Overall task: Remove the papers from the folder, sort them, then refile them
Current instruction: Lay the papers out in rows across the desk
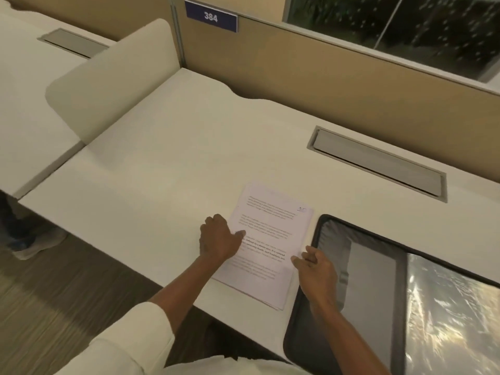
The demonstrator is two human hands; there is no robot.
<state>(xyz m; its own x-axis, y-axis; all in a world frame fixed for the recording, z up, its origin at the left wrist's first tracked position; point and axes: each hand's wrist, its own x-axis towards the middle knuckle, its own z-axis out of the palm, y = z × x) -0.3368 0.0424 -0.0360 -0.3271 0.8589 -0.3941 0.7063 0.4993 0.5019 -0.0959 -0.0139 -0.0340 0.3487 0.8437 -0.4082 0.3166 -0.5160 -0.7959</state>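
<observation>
My rolled white sleeve (130,339) is nearest, on the left arm. My left hand (219,239) is clenched at the left edge of the stack of white printed paper sheets (270,228), with the thumb flat on the top sheet and the knuckles curled at the edge; I judge it to be gripping that edge. My right hand (317,269) is at the stack's lower right edge, thumb and forefinger touching the paper. I cannot tell whether it pinches a sheet or only steadies it. The stack lies flat on the white counter (176,171), outside and just beside the black-edged folder of clear glossy plastic (376,280), which lies to its right. Assessment: removal looks complete and sorting is the step in hand. Recommended method: let the left hand anchor the stack while the right lifts one sheet at a time by its corner. Check each page mark before placing it. Lay the piles on the bare counter to the left, not on the folder's slick face, where I expect sheets would slide. Square the edges before refiling. Beyond are a grey recessed hatch (378,163), a cream rounded divider panel (108,85) and a tan partition (297,77) bearing a blue sign marked 384 (211,17).
</observation>
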